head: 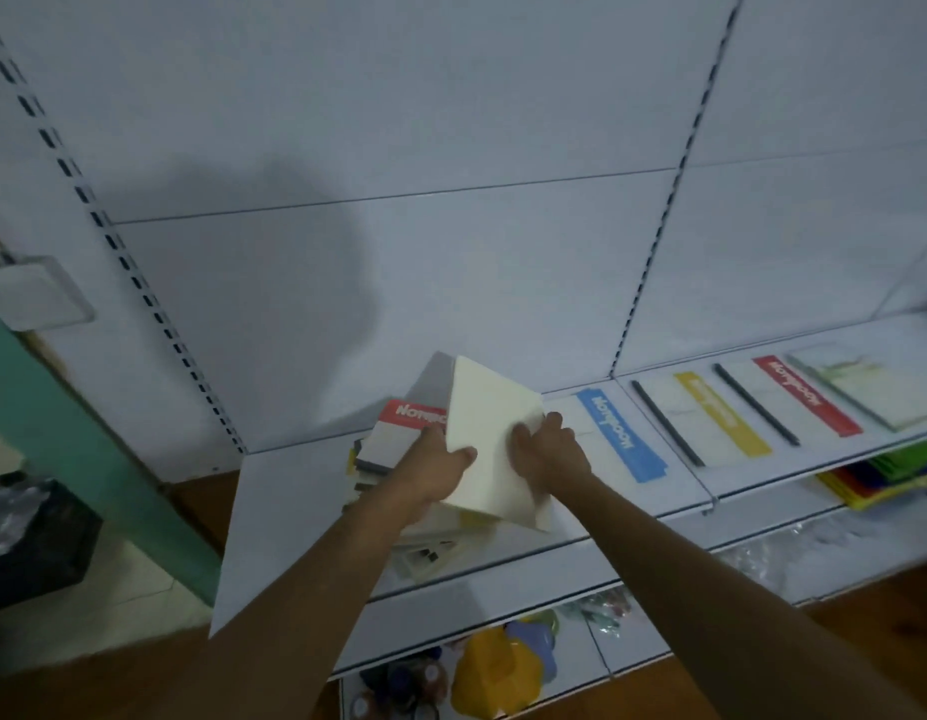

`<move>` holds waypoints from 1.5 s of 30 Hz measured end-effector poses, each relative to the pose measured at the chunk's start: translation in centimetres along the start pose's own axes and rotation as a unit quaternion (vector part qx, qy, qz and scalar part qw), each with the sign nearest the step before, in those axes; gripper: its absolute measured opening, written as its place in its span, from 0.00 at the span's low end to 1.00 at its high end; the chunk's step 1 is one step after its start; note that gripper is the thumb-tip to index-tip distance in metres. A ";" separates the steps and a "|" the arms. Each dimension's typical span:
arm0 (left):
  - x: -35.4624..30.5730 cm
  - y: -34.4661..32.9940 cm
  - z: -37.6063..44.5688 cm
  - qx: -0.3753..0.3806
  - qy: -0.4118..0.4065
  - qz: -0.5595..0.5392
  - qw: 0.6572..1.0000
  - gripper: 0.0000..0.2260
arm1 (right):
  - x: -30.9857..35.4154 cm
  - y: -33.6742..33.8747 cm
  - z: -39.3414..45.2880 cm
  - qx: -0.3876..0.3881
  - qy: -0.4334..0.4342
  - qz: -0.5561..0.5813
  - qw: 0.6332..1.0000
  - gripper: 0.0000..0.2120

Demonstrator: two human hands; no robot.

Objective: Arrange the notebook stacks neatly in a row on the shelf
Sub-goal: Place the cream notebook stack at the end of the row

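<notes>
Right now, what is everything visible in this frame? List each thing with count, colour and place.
white notebook stack: one, white, tilted, held above the shelf
messy notebook pile: one, red-labelled top, left, under the hands
flat notebooks in a row: about four, blue, yellow, red bands, one greenish, right
white metal shelf: one, white, centre
yellow plastic item: one, lower shelf
black bin: one, floor left
left hand: gripping stack
right hand: gripping stack

"Notebook" on red-banded notebook point(807, 394) and blue-banded notebook point(620, 433).
</notes>
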State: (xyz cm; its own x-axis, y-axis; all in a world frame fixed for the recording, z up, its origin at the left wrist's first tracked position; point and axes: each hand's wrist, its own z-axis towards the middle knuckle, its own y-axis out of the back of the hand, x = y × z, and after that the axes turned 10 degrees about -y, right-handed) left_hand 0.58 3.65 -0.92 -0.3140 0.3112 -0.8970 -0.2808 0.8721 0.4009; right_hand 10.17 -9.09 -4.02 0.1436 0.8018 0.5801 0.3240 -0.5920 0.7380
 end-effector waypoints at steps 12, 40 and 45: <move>-12.3 -22.8 -3.8 0.243 -0.181 -0.004 0.953 0.15 | -19.9 20.0 -5.4 -0.282 -0.175 0.199 0.922 0.19; -36.5 -78.0 -7.1 0.359 -0.343 0.109 0.861 0.22 | -60.4 57.3 1.5 -0.445 -0.300 0.230 0.812 0.23; -41.6 -86.7 -2.3 0.374 -0.349 0.088 0.855 0.20 | -64.4 64.4 8.1 -0.446 -0.347 0.220 0.795 0.26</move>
State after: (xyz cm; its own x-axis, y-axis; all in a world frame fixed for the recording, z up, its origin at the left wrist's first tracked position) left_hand 35.87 -85.74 2.09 0.3998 0.3846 -0.8320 0.4547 0.7050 0.5443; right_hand 29.36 -98.15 3.38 0.6416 0.1696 0.7481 -0.6482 -0.4017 0.6469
